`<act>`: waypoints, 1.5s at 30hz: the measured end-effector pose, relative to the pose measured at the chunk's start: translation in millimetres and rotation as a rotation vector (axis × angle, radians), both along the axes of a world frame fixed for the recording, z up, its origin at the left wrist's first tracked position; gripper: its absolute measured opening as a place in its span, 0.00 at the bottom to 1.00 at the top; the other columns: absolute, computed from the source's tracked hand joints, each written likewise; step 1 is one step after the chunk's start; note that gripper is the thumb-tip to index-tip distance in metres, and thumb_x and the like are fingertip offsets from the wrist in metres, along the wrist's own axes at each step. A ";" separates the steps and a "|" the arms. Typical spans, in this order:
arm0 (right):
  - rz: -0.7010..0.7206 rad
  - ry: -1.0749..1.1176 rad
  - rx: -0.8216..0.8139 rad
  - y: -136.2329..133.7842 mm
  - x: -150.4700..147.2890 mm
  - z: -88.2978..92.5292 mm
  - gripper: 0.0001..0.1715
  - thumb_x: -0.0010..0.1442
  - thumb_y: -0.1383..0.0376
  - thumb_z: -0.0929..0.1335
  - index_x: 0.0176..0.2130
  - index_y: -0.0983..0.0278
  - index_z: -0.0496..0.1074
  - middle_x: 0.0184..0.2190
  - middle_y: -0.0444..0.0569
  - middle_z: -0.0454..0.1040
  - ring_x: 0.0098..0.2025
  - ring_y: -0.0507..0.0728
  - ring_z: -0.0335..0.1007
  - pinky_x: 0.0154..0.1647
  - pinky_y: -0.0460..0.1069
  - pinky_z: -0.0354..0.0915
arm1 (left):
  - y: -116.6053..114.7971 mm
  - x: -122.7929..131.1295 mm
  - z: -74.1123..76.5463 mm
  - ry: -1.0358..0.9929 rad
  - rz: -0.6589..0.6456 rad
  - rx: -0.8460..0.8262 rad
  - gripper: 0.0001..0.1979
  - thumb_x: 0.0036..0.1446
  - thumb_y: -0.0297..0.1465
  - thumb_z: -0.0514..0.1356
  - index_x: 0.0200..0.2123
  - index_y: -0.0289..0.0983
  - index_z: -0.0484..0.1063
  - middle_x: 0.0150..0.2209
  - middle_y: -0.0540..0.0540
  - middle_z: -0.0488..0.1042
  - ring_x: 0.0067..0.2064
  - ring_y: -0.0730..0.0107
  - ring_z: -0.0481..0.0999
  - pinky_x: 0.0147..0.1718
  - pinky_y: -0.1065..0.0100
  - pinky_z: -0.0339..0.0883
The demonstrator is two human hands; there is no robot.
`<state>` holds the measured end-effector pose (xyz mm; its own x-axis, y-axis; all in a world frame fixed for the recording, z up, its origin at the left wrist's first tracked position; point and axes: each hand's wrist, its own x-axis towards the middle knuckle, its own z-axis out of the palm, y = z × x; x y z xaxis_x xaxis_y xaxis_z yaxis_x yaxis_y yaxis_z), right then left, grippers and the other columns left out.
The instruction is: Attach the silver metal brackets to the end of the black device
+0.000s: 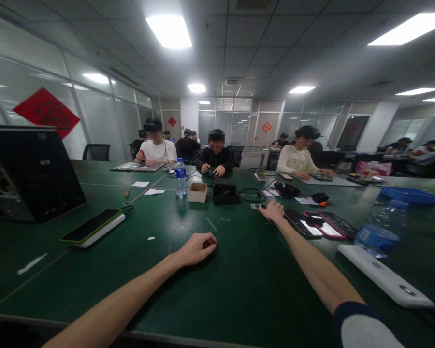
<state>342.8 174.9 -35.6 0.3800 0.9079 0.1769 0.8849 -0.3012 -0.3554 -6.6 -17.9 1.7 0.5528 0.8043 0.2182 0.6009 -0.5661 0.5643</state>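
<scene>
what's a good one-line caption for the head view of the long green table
Left hand and right hand rest on a long green table near a black smartphone.

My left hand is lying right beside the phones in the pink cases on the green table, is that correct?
Not quite. The head view shows that it's your right hand lying beside the phones in the pink cases on the green table. Your left hand rests apart from them.

Glass partitions (pixel 101 121) line nine o'clock, a red diamond banner (pixel 46 112) hung there, ceiling light panels (pixel 168 31) blazing overhead, and at twelve, what looks like a door (pixel 261 133).
</scene>
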 end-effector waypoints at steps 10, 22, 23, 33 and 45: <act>0.069 0.061 0.005 -7.9 1.5 6.7 0.26 0.54 0.55 0.68 0.48 0.69 0.72 0.45 0.63 0.73 0.49 0.67 0.70 0.47 0.54 0.66 | -0.5 1.7 1.0 0.031 0.011 0.011 0.08 0.59 0.30 0.56 0.39 0.35 0.74 0.34 0.48 0.76 0.33 0.70 0.74 0.34 0.71 0.66; 0.067 0.097 0.020 -11.1 2.2 10.6 0.18 0.54 0.56 0.67 0.39 0.64 0.78 0.39 0.57 0.77 0.45 0.64 0.73 0.44 0.52 0.68 | 1.3 -0.9 -2.2 0.018 -0.015 0.025 0.08 0.60 0.30 0.56 0.39 0.35 0.73 0.33 0.48 0.76 0.33 0.71 0.74 0.33 0.72 0.66; 0.062 0.098 0.022 -11.4 2.2 10.9 0.19 0.54 0.55 0.68 0.39 0.64 0.78 0.39 0.57 0.77 0.45 0.64 0.73 0.44 0.52 0.68 | 1.3 -0.8 -2.2 0.020 -0.015 0.024 0.08 0.60 0.30 0.56 0.39 0.36 0.73 0.33 0.48 0.76 0.33 0.71 0.74 0.33 0.72 0.66; 0.086 0.090 0.041 -10.5 -3.2 12.1 0.16 0.53 0.57 0.68 0.36 0.65 0.78 0.37 0.55 0.78 0.43 0.63 0.73 0.43 0.51 0.68 | -0.9 1.1 2.4 0.034 -0.008 0.014 0.08 0.59 0.30 0.56 0.39 0.35 0.74 0.34 0.47 0.76 0.33 0.71 0.74 0.34 0.71 0.66; 0.123 -0.072 0.109 -11.5 -9.4 16.0 0.21 0.53 0.61 0.69 0.46 0.67 0.72 0.46 0.59 0.73 0.47 0.64 0.71 0.45 0.51 0.66 | -0.3 1.1 0.8 0.049 -0.001 0.030 0.08 0.59 0.30 0.56 0.39 0.35 0.74 0.33 0.48 0.76 0.33 0.70 0.74 0.34 0.71 0.66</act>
<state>333.4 163.4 -19.5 0.2501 0.9207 0.2998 0.9371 -0.1523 -0.3141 -5.6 -18.2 2.5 0.5641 0.7974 0.2145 0.6272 -0.5827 0.5168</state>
